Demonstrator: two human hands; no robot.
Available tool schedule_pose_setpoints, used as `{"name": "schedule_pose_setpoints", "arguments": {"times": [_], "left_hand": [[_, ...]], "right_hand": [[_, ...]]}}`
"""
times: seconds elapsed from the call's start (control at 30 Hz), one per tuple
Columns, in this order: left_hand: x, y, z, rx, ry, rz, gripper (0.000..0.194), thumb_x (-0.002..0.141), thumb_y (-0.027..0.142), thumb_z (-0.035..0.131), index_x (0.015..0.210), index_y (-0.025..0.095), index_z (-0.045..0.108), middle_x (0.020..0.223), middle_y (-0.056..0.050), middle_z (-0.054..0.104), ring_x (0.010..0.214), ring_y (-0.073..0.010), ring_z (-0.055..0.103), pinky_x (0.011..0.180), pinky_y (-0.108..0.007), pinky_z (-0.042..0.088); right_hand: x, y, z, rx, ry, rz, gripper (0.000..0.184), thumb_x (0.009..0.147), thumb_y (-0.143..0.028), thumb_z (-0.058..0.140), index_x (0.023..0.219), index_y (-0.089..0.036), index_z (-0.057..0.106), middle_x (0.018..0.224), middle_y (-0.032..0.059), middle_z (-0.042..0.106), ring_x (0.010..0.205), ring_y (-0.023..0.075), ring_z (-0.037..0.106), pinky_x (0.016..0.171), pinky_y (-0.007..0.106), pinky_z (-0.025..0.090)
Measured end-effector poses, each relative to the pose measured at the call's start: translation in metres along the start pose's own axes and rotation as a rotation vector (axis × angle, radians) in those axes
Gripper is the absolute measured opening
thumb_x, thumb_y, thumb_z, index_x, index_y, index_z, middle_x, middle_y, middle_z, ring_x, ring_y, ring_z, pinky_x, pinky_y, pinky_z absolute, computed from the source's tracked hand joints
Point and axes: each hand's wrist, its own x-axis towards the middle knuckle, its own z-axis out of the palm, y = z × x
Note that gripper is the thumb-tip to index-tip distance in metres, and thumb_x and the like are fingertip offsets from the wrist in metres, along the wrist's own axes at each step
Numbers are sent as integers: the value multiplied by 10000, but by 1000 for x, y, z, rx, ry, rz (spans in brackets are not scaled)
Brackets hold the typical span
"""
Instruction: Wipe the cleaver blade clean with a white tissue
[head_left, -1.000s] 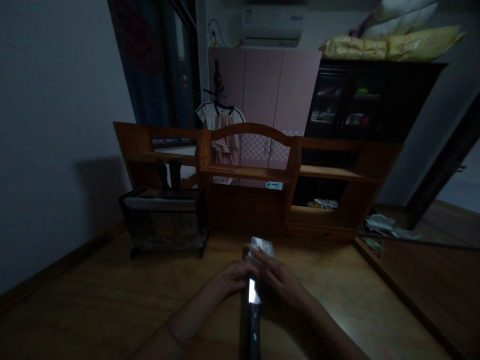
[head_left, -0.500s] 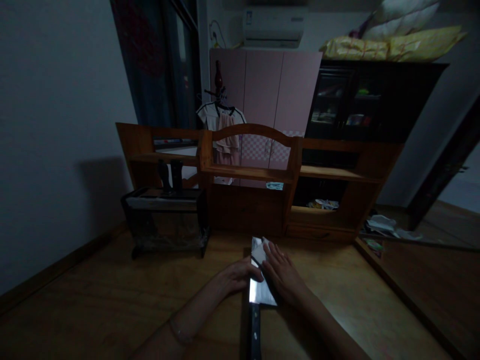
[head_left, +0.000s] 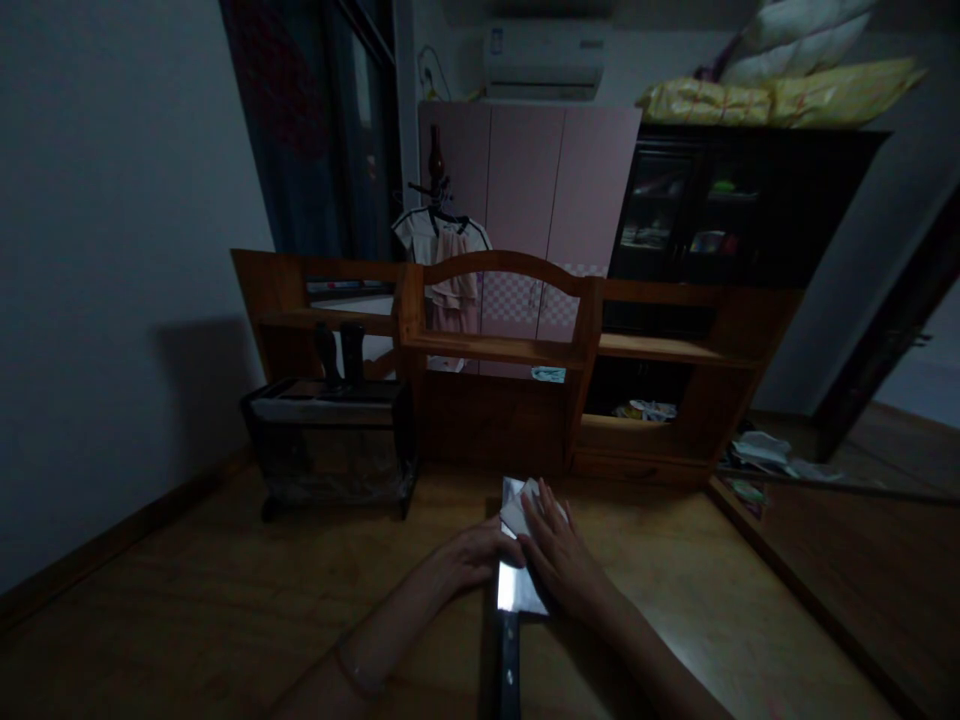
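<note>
A cleaver (head_left: 514, 590) lies on the wooden table (head_left: 225, 600), its wide shiny blade pointing away from me and its dark handle (head_left: 509, 665) toward me. My left hand (head_left: 472, 553) rests against the blade's left edge with its fingers curled. My right hand (head_left: 559, 557) lies flat over the blade, fingers stretched out, pressing a white tissue (head_left: 519, 508) onto the metal. The far part of the blade is hidden under the tissue and my right hand.
A dark knife block (head_left: 330, 435) with two handles sticking up stands at the back left. A wooden shelf unit (head_left: 525, 350) runs along the table's far edge. Papers (head_left: 757, 450) lie at the right, near the table's right edge.
My right hand with the tissue has slid along the blade, back a little toward me, and more of the shiny blade near the handle shows than a second ago. The left hand has stayed put.
</note>
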Motion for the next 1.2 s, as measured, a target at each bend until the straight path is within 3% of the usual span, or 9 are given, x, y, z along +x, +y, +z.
{"name": "schedule_pose_setpoints", "arguments": {"times": [0.1, 0.17, 0.27, 0.5, 0.7, 0.87, 0.97, 1.1, 1.2], "left_hand": [[14, -6, 1, 10, -14, -26, 302, 894, 297, 620, 1148, 136, 594, 1114, -82, 623, 947, -197, 625, 823, -384, 533], [20, -8, 0, 14, -26, -30, 296, 753, 133, 716, 1039, 114, 644, 960, -63, 675, 863, -189, 649, 806, -335, 518], [24, -10, -3, -9, -49, -21, 458, 527, -65, 661, 947, 117, 674, 821, -48, 704, 811, -211, 673, 790, -309, 494], [24, -9, -5, -41, -49, 22, 616, 440, -95, 657, 994, 174, 652, 895, -37, 716, 855, -216, 678, 740, -274, 477], [24, -9, -9, -18, -100, 7, 484, 489, -35, 763, 936, 126, 670, 844, -66, 708, 796, -210, 684, 772, -301, 481], [21, -8, -8, -23, -108, 14, 507, 507, -11, 805, 976, 120, 665, 860, -69, 705, 796, -204, 679, 763, -297, 489], [22, -10, -7, -90, -64, 19, 486, 540, 20, 833, 978, 132, 656, 919, -74, 710, 840, -206, 679, 819, -307, 486], [26, -13, -4, -205, -45, 35, 290, 704, 205, 812, 929, 135, 643, 913, -69, 706, 870, -192, 675, 881, -301, 474], [27, -10, 0, -292, -77, -26, 275, 811, 351, 724, 906, 105, 645, 861, -86, 702, 809, -186, 679, 855, -296, 491]], "right_hand": [[-1, -3, -5, 100, -77, -29, 547, 1019, -428, 276, 1527, -315, 107, 1607, 27, -25, 1469, 252, -28, 1178, 529, 101], [-1, -5, -10, 172, -126, -51, 515, 1025, -412, 259, 1520, -340, 137, 1609, 3, 24, 1470, 241, -10, 1183, 511, 113], [1, -6, -16, 223, -150, -76, 491, 1028, -384, 264, 1512, -356, 182, 1605, -13, 79, 1470, 236, 17, 1186, 507, 116], [6, 1, -9, 342, -139, -98, 505, 998, -255, 354, 1493, -328, 278, 1575, 4, 228, 1459, 221, 160, 1183, 484, 184], [10, -2, -11, 436, -157, -149, 620, 906, -91, 392, 1486, -291, 305, 1569, 17, 230, 1445, 218, 212, 1185, 476, 186], [-3, -11, -31, 498, -189, -148, 565, 931, -133, 428, 1466, -301, 355, 1547, 24, 299, 1426, 231, 268, 1174, 483, 226], [-10, -16, -28, 501, -128, -111, 502, 950, -164, 420, 1441, -267, 415, 1525, 53, 349, 1418, 240, 287, 1169, 480, 238], [-12, -21, -14, 490, -34, -57, 541, 928, -96, 403, 1435, -286, 423, 1522, 28, 360, 1415, 218, 295, 1170, 471, 249], [-11, -22, -10, 438, -21, -74, 587, 923, -77, 380, 1468, -294, 359, 1544, 25, 299, 1425, 217, 259, 1166, 470, 258]]}}
